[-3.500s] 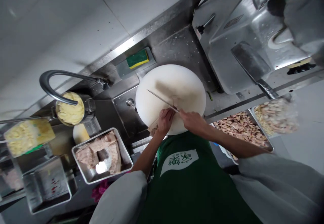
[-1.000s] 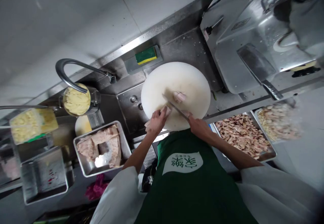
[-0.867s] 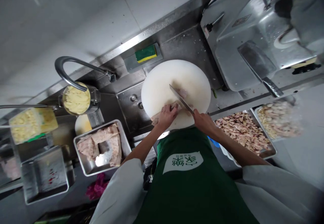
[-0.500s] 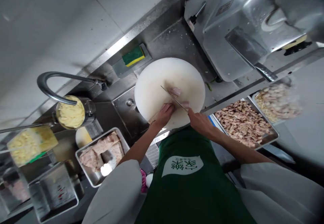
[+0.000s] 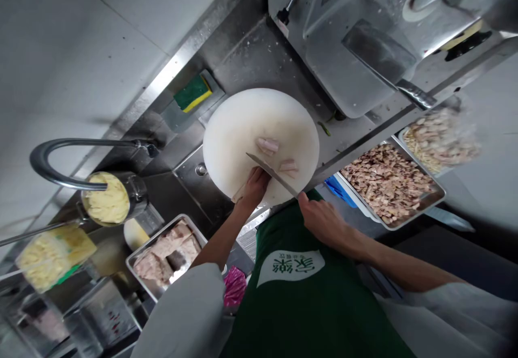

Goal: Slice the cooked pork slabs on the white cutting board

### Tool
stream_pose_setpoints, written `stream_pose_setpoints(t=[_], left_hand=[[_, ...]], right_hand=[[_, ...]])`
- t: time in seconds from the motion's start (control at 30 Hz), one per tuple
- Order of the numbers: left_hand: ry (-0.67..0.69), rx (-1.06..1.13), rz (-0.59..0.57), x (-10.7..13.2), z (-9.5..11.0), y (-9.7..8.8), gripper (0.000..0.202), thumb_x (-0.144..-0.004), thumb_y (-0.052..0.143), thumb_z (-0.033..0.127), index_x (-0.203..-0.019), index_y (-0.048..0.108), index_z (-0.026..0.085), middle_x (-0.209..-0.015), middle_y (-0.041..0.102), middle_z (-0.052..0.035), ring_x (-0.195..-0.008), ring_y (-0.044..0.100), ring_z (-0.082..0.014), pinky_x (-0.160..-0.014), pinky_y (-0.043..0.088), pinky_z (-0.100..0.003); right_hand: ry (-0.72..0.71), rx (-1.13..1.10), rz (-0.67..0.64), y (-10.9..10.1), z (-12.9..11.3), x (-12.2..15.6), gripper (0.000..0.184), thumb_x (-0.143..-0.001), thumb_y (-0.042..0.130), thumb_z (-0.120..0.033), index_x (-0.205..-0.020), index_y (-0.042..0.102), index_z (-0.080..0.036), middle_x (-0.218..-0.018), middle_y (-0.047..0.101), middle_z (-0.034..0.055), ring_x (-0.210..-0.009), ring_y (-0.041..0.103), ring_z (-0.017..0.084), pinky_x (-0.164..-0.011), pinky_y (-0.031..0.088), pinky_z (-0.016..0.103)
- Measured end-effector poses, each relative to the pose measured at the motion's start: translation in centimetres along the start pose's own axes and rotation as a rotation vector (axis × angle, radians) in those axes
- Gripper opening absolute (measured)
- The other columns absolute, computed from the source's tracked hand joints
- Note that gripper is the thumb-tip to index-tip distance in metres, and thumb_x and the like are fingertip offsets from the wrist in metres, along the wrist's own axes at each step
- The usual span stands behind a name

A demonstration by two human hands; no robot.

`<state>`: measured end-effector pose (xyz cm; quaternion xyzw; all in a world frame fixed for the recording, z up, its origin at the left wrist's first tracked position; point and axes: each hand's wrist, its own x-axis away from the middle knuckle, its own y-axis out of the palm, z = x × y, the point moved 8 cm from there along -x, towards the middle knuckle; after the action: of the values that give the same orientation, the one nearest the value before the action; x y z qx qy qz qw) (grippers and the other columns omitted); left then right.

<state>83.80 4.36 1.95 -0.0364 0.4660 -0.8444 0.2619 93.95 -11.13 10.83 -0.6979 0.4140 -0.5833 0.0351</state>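
A round white cutting board (image 5: 226, 126) lies over the sink in the head view. My right hand (image 5: 324, 220) is closed round the handle of a knife (image 5: 279, 179), whose blade slants up and left across the board, its edge beside my left fingertips. Curled on the board, my left hand (image 5: 253, 190) presses on a strip of pale meat (image 5: 238, 193); most of the strip is hidden beneath it. Beyond the blade lies one cut piece of meat (image 5: 267, 145). Another pale piece (image 5: 288, 166) rests right of the knife.
Left of the board are a faucet (image 5: 44, 158), a pot of yellow slices (image 5: 106, 199) and a metal tray (image 5: 133, 265) with large meat pieces. A tray of chopped meat (image 5: 388, 185) stands at right. A cleaver (image 5: 380, 50) lies on the machine behind; a sponge (image 5: 193, 94) sits behind the board.
The blade has come away from the cut pieces toward my left hand, and the pieces now lie apart on the board. The whole view has shifted and turned slightly.
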Motion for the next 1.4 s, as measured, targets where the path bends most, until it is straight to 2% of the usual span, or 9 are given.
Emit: stream_pose_setpoints(t=[0.13, 0.37, 0.47, 0.67, 0.77, 0.9, 1.0, 1.17, 1.4], left_hand=[[0.017, -0.002, 0.005, 0.0, 0.0, 0.0, 0.02, -0.099, 0.05, 0.025, -0.106, 0.068, 0.02, -0.106, 0.065, -0.01, -0.104, 0.059, -0.0232, -0.091, 0.057, -0.043], [0.011, 0.022, 0.042, 0.0, -0.1, -0.5, 0.017, -0.099, 0.051, 0.022, -0.104, 0.068, 0.019, -0.101, 0.066, -0.009, -0.101, 0.06, -0.0212, -0.089, 0.057, -0.04], [-0.01, 0.019, 0.033, 0.1, -0.2, -0.4, 0.018, -0.099, 0.052, 0.023, -0.107, 0.067, 0.019, -0.106, 0.066, -0.0098, -0.104, 0.06, -0.0218, -0.092, 0.056, -0.041], [-0.051, 0.044, -0.023, 0.2, -0.4, 0.0, 0.014, -0.096, 0.055, 0.021, -0.099, 0.069, 0.019, -0.101, 0.065, -0.0105, -0.102, 0.059, -0.0235, -0.091, 0.055, -0.043], [-0.066, 0.058, -0.029, 0.2, -0.5, -0.2, 0.015, -0.097, 0.054, 0.024, -0.098, 0.068, 0.019, -0.101, 0.065, -0.0102, -0.102, 0.058, -0.023, -0.091, 0.055, -0.042], [-0.08, 0.059, -0.011, 0.2, -0.6, -0.5, 0.02, -0.1, 0.049, 0.026, -0.101, 0.068, 0.018, -0.098, 0.066, -0.0097, -0.101, 0.059, -0.0218, -0.089, 0.055, -0.04], [-0.058, 0.063, 0.01, 0.1, -0.5, -0.6, 0.02, -0.1, 0.05, 0.025, -0.108, 0.067, 0.018, -0.105, 0.066, -0.0111, -0.103, 0.059, -0.0219, -0.092, 0.054, -0.041], [-0.07, -0.012, 0.01, 0.3, -0.4, -1.1, 0.019, -0.098, 0.053, 0.027, -0.11, 0.066, 0.019, -0.106, 0.064, -0.0118, -0.103, 0.059, -0.0237, -0.093, 0.052, -0.043], [-0.406, -0.237, -0.142, 3.4, -2.5, -2.9, 0.055, -0.085, 0.068, 0.051, -0.128, 0.056, 0.018, -0.109, 0.063, -0.0152, -0.1, 0.06, -0.0296, -0.085, 0.051, -0.041]], right_hand=[[0.034, -0.029, -0.061, 0.6, 0.4, -0.8, 0.035, -0.09, 0.029, -0.002, -0.116, 0.051, -0.011, -0.076, 0.069, 0.0102, -0.079, 0.072, 0.026, -0.07, 0.046, 0.032], [-0.079, 0.002, 0.183, -4.3, -3.8, -11.0, 0.039, -0.092, 0.028, -0.004, -0.122, 0.053, -0.009, -0.108, 0.069, 0.0216, -0.103, 0.067, 0.028, -0.081, 0.049, 0.035], [-0.072, 0.013, 0.174, -4.2, -3.1, -9.4, 0.036, -0.094, 0.029, -0.006, -0.121, 0.052, -0.009, -0.101, 0.07, 0.02, -0.097, 0.069, 0.028, -0.078, 0.049, 0.033], [-0.018, -0.004, -0.017, -0.1, -0.2, -1.6, 0.036, -0.092, 0.028, -0.006, -0.118, 0.052, -0.013, -0.073, 0.07, 0.0116, -0.073, 0.071, 0.026, -0.066, 0.047, 0.033], [-0.03, 0.008, 0.0, -0.6, -1.1, -3.9, 0.037, -0.092, 0.026, -0.006, -0.117, 0.053, -0.013, -0.077, 0.071, 0.0127, -0.075, 0.071, 0.027, -0.064, 0.047, 0.034], [-0.114, -0.006, 0.15, -4.1, -4.0, -11.0, 0.036, -0.093, 0.029, -0.006, -0.12, 0.052, -0.008, -0.097, 0.072, 0.0188, -0.093, 0.07, 0.027, -0.073, 0.048, 0.033], [-0.16, -0.018, 0.192, -5.9, -4.0, -13.3, 0.037, -0.095, 0.033, -0.012, -0.13, 0.046, -0.007, -0.105, 0.07, 0.0193, -0.098, 0.069, 0.029, -0.078, 0.048, 0.035], [-0.048, 0.01, 0.17, -5.5, -0.4, -10.6, 0.037, -0.1, 0.025, -0.017, -0.13, 0.044, -0.007, -0.105, 0.068, 0.0209, -0.098, 0.068, 0.028, -0.08, 0.047, 0.034], [0.035, 0.02, 0.157, -4.1, 1.4, -8.2, 0.035, -0.1, 0.025, -0.019, -0.129, 0.042, -0.009, -0.089, 0.071, 0.0166, -0.086, 0.071, 0.029, -0.071, 0.044, 0.033]])
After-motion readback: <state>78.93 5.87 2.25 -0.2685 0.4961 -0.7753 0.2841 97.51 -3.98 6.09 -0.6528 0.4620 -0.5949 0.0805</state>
